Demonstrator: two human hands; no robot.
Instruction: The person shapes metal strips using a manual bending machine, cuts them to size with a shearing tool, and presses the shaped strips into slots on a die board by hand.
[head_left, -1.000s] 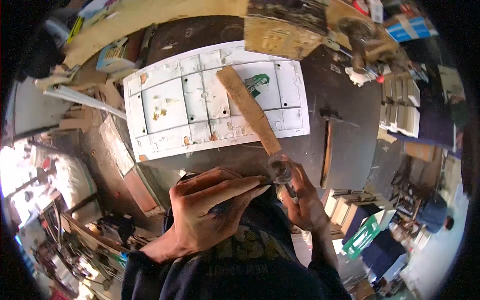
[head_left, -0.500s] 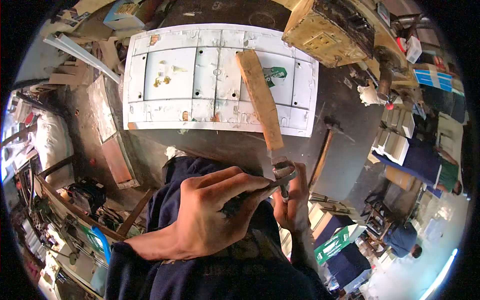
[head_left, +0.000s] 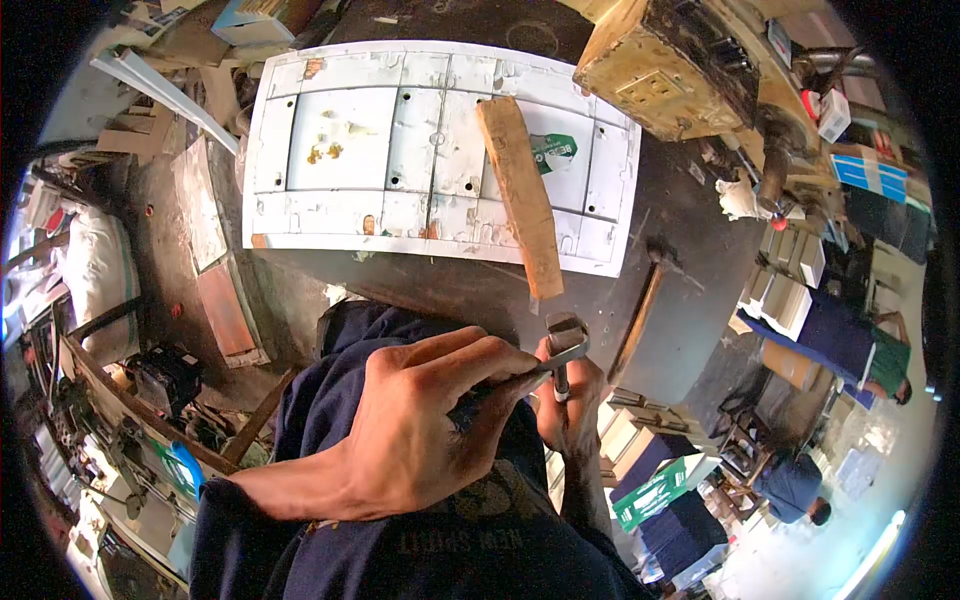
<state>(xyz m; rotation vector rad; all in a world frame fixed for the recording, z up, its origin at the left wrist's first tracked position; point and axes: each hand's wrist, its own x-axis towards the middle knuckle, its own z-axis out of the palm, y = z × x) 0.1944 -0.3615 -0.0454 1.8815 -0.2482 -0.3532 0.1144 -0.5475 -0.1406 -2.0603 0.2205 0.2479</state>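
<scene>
My left hand (head_left: 430, 410) is closed in a pinch, thumb and fingertips at the end of a bent grey metal strip (head_left: 568, 354). The strip curves round beside a metal piece with a short shiny shaft (head_left: 561, 384). Closed around that piece is my right hand (head_left: 578, 415), close to the left fingertips. Just beyond the hands, a rough wooden board (head_left: 522, 200) lies over a white panel (head_left: 340, 225) and sticks out past its near edge. Whether the strip and the shafted piece are joined, I cannot tell.
A hammer (head_left: 637, 325) with a wooden handle lies right of the board. Past the panel's right corner stands a worn wooden block (head_left: 655, 80). Long scrap boards (head_left: 215, 265) lie on the left. Two people (head_left: 795, 485) are at the far right, near stacked boxes (head_left: 660, 490).
My right hand has shifted slightly left and turned a little with the metal piece. Both hands keep their hold, and the view has tilted slightly.
</scene>
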